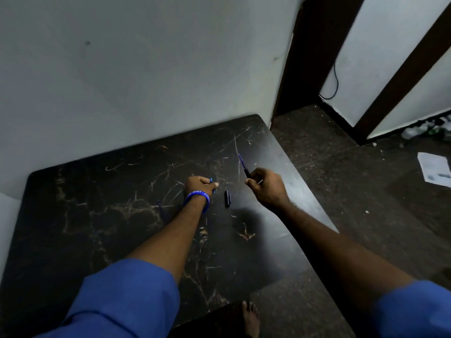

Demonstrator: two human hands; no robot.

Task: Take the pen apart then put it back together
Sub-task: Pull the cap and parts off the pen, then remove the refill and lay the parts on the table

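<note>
The pen is in pieces over a dark marbled table [102, 215]. My left hand [199, 184], with a blue wristband, is closed around a blue pen barrel [211, 183]; only a short blue end shows past the fingers. My right hand [267, 186] pinches the thin blue refill [242, 163] by its dark tip end, and the refill points up and away from me. The two hands are apart. Between them a small black pen cap [227, 199] lies flat on the table.
A pale wall backs the table's far and left sides. The table's right edge drops to a dark speckled floor [341, 186] with a paper sheet [434, 170] and clutter by a dark door frame [305, 54]. A bare foot [250, 318] stands below the near edge.
</note>
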